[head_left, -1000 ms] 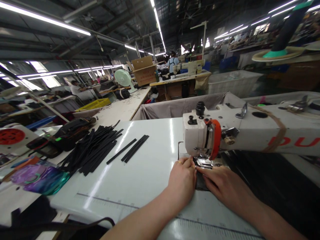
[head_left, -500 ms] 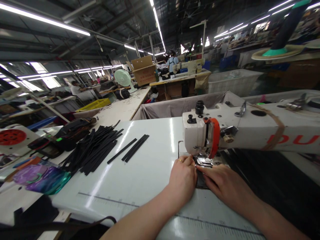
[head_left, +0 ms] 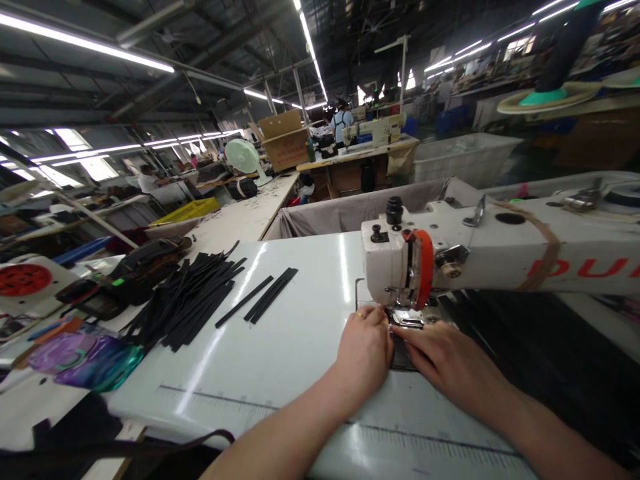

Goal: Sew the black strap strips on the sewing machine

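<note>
Under the head of a white sewing machine (head_left: 490, 250) with an orange guard, both of my hands are close together. My left hand (head_left: 366, 343) is closed, its fingertips bunched just left of the presser foot and the metal plate. What it pinches is too small to make out. My right hand (head_left: 445, 353) lies to the right, index finger and thumb reaching to the edge of a dark piece (head_left: 403, 357) on the machine bed; whether it grips the piece is hidden. A large heap of black strips (head_left: 193, 300) and a few separate strips (head_left: 273, 297) lie to the left.
A white table (head_left: 280, 360) with a printed ruler scale carries the machine. At the left lie a shiny purple and teal pouch (head_left: 85, 357) and a dark bag. Behind stand a green fan (head_left: 243, 155), a cardboard box (head_left: 285, 143) and a person (head_left: 341, 123) at another machine.
The camera view has shifted slightly, so the machine appears a little further left and higher. Both hands keep nearly the same place at the presser foot.
</note>
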### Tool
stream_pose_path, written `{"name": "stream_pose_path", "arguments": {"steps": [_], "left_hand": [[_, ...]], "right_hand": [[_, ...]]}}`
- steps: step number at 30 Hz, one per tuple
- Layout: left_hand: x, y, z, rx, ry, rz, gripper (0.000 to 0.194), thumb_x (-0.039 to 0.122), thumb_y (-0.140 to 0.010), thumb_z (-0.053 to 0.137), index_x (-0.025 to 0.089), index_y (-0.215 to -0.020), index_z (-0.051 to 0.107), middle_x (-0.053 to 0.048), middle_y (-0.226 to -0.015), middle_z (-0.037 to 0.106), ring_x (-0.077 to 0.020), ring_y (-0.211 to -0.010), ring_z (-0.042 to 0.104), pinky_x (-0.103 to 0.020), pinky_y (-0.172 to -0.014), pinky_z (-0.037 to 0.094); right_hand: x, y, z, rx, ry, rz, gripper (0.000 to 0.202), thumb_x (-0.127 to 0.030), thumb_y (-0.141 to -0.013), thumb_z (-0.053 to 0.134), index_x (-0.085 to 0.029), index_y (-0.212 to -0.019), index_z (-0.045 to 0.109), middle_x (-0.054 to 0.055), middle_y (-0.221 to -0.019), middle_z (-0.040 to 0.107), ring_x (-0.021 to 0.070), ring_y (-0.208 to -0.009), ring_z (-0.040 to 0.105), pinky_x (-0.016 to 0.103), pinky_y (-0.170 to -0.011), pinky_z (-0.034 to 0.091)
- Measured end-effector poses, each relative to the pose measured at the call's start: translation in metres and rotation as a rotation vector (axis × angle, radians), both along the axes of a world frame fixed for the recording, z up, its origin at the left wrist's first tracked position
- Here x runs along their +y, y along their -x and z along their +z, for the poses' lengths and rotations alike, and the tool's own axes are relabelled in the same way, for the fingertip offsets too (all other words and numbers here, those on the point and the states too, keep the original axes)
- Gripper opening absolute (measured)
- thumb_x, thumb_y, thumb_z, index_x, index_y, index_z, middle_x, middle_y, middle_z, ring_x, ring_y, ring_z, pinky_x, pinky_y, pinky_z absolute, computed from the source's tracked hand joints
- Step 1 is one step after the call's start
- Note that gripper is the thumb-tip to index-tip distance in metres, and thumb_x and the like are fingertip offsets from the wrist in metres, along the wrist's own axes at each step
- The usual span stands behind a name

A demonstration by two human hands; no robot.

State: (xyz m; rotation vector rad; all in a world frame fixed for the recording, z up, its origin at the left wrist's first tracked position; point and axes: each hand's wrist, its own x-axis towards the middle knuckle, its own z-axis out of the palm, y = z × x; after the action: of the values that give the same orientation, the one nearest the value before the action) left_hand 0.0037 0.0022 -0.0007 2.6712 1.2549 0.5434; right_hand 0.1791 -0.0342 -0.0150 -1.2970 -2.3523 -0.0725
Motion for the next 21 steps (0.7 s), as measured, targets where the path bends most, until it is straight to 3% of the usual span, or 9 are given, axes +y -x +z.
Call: {"name": "stream_pose_path", "arguments": {"steps": [10, 16, 21], "left_hand": [[0.002, 0.001, -0.004, 0.026, -0.018, -0.022, 0.024, 0.017, -0.092, 0.047, 0.008, -0.103, 0.066, -0.014, -0.116, 0.065, -0.0273, -0.107, 0.056, -0.042, -0.098, 0.049], [0.008, 0.002, -0.001, 0.032, -0.021, -0.069, 0.018, 0.014, -0.089, 0.051, 0.011, -0.088, 0.068, -0.011, -0.099, 0.069, -0.0261, -0.096, 0.058, -0.041, -0.092, 0.05], [0.012, 0.007, -0.001, -0.148, 0.024, -0.027, 0.016, 0.013, -0.088, 0.057, 0.015, -0.079, 0.07, -0.005, -0.095, 0.071, -0.0213, -0.091, 0.058, -0.034, -0.087, 0.05]], "right_hand": [[0.003, -0.004, -0.012, 0.004, 0.022, -0.013, 0.029, -0.02, -0.095, 0.044, -0.018, -0.119, 0.062, 0.005, -0.085, 0.07, 0.0223, -0.074, 0.064, 0.036, -0.068, 0.046], [0.001, -0.001, -0.006, 0.021, 0.05, -0.042, 0.028, -0.016, -0.093, 0.047, -0.02, -0.115, 0.064, 0.004, -0.085, 0.07, 0.0211, -0.074, 0.063, 0.034, -0.068, 0.044], [0.0, 0.001, -0.004, 0.02, 0.077, -0.06, 0.028, -0.017, -0.093, 0.048, -0.021, -0.116, 0.064, 0.004, -0.082, 0.069, 0.0213, -0.072, 0.061, 0.033, -0.067, 0.041]]}}
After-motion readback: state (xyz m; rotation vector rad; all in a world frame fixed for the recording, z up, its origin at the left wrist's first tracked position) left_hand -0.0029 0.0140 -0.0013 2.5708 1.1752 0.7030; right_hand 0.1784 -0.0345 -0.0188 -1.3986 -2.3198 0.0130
